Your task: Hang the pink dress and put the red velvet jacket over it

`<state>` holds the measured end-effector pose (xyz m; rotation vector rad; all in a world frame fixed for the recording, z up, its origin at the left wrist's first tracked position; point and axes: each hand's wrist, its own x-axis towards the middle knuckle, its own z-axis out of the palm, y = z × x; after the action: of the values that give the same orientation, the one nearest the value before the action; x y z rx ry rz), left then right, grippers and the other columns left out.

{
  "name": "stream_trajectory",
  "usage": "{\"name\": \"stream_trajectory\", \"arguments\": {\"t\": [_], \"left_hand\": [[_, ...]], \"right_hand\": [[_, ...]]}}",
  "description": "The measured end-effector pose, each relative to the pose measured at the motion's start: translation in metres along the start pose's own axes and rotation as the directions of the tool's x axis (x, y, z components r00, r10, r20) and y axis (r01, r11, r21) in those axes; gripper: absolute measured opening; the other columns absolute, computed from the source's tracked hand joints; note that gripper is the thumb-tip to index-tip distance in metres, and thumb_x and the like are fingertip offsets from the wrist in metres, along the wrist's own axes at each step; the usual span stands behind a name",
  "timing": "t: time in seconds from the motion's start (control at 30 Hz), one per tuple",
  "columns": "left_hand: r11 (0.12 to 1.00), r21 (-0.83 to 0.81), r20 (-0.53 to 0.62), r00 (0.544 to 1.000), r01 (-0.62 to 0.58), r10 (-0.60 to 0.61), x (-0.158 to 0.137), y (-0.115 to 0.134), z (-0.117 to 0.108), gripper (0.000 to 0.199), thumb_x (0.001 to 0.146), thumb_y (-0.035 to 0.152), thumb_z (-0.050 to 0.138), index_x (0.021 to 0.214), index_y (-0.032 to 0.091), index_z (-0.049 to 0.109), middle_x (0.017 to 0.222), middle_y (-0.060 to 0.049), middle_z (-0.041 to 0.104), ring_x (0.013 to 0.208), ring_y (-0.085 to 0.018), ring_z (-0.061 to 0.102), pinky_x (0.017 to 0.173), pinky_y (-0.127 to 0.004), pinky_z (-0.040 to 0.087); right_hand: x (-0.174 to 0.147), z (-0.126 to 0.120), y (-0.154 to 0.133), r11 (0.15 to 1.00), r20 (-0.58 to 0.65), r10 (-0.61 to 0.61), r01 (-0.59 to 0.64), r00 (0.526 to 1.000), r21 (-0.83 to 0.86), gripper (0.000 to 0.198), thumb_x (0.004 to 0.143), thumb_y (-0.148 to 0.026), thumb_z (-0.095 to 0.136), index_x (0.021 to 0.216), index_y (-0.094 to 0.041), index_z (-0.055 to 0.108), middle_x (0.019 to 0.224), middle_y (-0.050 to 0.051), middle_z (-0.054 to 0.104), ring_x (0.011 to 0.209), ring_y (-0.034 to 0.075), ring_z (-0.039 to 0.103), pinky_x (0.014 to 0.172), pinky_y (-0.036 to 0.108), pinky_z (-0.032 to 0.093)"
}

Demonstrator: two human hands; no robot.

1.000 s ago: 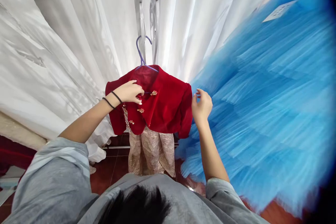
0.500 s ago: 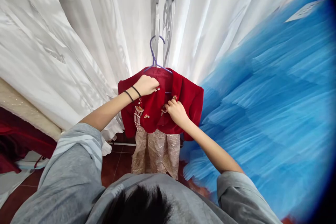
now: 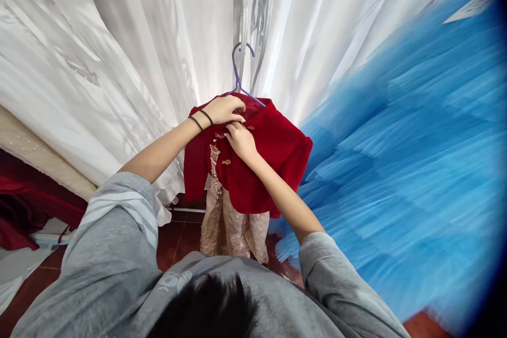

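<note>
A red velvet jacket (image 3: 273, 156) hangs on a purple hanger (image 3: 236, 71), its front panels drawn together. My left hand (image 3: 224, 110), with two black bands at the wrist, lies at the collar with fingers curled on the jacket's front edge. Just below it, my right hand (image 3: 242, 142) pinches the other panel's edge near the upper chest. A beaded tassel ornament (image 3: 214, 154) dangles on the left panel, and a small jewelled fastener (image 3: 226, 162) sits lower on the front. Under the jacket hangs a pale pink-gold patterned garment (image 3: 233, 222). My fingers hide the exact spot they grip.
The hanger hooks on a metal stand (image 3: 261, 16) before white drapes (image 3: 158, 26). A large blue tulle dress (image 3: 396, 153) fills the right side. Cream and dark red fabrics (image 3: 43, 185) lie at the left, above a red-brown tiled floor (image 3: 172, 240).
My right hand has moved up and left with its panel, closing the jacket's open front. My left hand stays near the collar, its fingers loosened a little. The view has shifted slightly.
</note>
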<state>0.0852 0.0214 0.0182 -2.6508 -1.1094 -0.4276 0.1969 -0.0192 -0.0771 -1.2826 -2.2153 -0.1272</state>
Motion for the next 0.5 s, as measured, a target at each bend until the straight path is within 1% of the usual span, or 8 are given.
{"name": "stream_trajectory", "arguments": {"t": [0.07,0.17,0.23,0.3,0.37,0.4,0.43,0.5], "left_hand": [[0.995,-0.04,-0.14,0.986,-0.096,0.089,-0.016,0.002,0.001,0.024,0.092,0.029,0.052,0.104,0.018,0.071,0.109,-0.009,0.07,0.104,-0.024,0.063,0.09,-0.037,0.048],[0.996,0.023,-0.283,0.955,-0.083,0.086,-0.047,0.011,0.008,0.032,0.098,0.03,0.041,0.099,0.018,0.07,0.1,-0.011,0.069,0.099,-0.025,0.062,0.091,-0.042,0.046],[0.998,0.049,-0.252,0.967,-0.034,0.045,-0.066,0.015,0.02,0.032,0.097,0.037,0.044,0.104,0.017,0.069,0.1,-0.011,0.07,0.096,-0.027,0.062,0.088,-0.042,0.047],[0.998,0.061,-0.181,0.983,0.026,-0.015,-0.081,0.017,0.036,0.041,0.093,0.045,0.052,0.119,0.015,0.064,0.113,-0.014,0.069,0.102,-0.029,0.061,0.088,-0.041,0.048],[0.994,0.062,-0.072,0.993,0.095,-0.091,-0.09,0.017,0.052,0.046,0.092,0.045,0.055,0.124,0.013,0.061,0.118,-0.015,0.068,0.106,-0.03,0.061,0.088,-0.04,0.048],[0.99,0.051,0.003,0.992,0.128,-0.128,-0.092,0.016,0.058,0.04,0.092,0.041,0.053,0.119,0.013,0.064,0.114,-0.015,0.069,0.104,-0.029,0.063,0.086,-0.039,0.048],[0.987,0.027,0.072,0.985,0.157,-0.159,-0.093,0.016,0.061,0.032,0.093,0.037,0.049,0.109,0.015,0.066,0.108,-0.013,0.07,0.1,-0.028,0.064,0.083,-0.038,0.049],[0.977,-0.078,0.146,0.971,0.199,-0.187,-0.093,0.015,0.06,0.028,0.094,0.032,0.044,0.09,0.018,0.067,0.096,-0.009,0.071,0.09,-0.025,0.066,0.074,-0.033,0.047]], "right_hand": [[-0.007,0.009,0.009,0.992,-0.015,-0.004,0.006,1.0,0.125,0.036,0.094,-0.012,0.048,0.129,-0.012,0.058,0.135,0.017,0.059,0.121,0.027,0.058,0.096,0.039,0.054],[-0.037,0.005,0.016,0.954,-0.145,-0.075,0.113,0.987,0.277,0.042,0.094,-0.014,0.046,0.136,-0.013,0.055,0.146,0.015,0.053,0.134,0.025,0.051,0.11,0.041,0.047],[-0.071,0.007,0.017,0.927,-0.231,-0.043,0.125,0.972,0.355,0.037,0.096,-0.019,0.044,0.128,-0.015,0.061,0.141,0.015,0.058,0.131,0.025,0.054,0.111,0.042,0.046],[-0.115,0.022,0.014,0.88,-0.225,0.066,0.05,0.972,0.472,0.03,0.094,-0.022,0.046,0.113,-0.017,0.068,0.122,0.013,0.068,0.114,0.024,0.063,0.103,0.04,0.051],[-0.161,0.049,0.011,0.748,-0.048,0.269,-0.177,0.962,0.64,0.017,0.085,-0.02,0.054,0.091,-0.019,0.07,0.092,0.008,0.071,0.089,0.021,0.066,0.087,0.035,0.055],[-0.183,0.065,0.009,0.618,0.107,0.379,-0.338,0.919,0.71,0.01,0.079,-0.017,0.059,0.08,-0.02,0.068,0.081,0.005,0.069,0.078,0.019,0.064,0.079,0.032,0.054],[-0.202,0.082,0.007,0.462,0.262,0.462,-0.482,0.847,0.744,0.008,0.073,-0.015,0.061,0.068,-0.02,0.064,0.069,0.003,0.065,0.068,0.017,0.06,0.07,0.03,0.053],[-0.228,0.11,0.005,0.29,0.417,0.495,-0.597,0.763,0.748,0.012,0.07,-0.016,0.064,0.061,-0.021,0.058,0.057,0.0,0.058,0.057,0.016,0.054,0.056,0.027,0.048]]}}
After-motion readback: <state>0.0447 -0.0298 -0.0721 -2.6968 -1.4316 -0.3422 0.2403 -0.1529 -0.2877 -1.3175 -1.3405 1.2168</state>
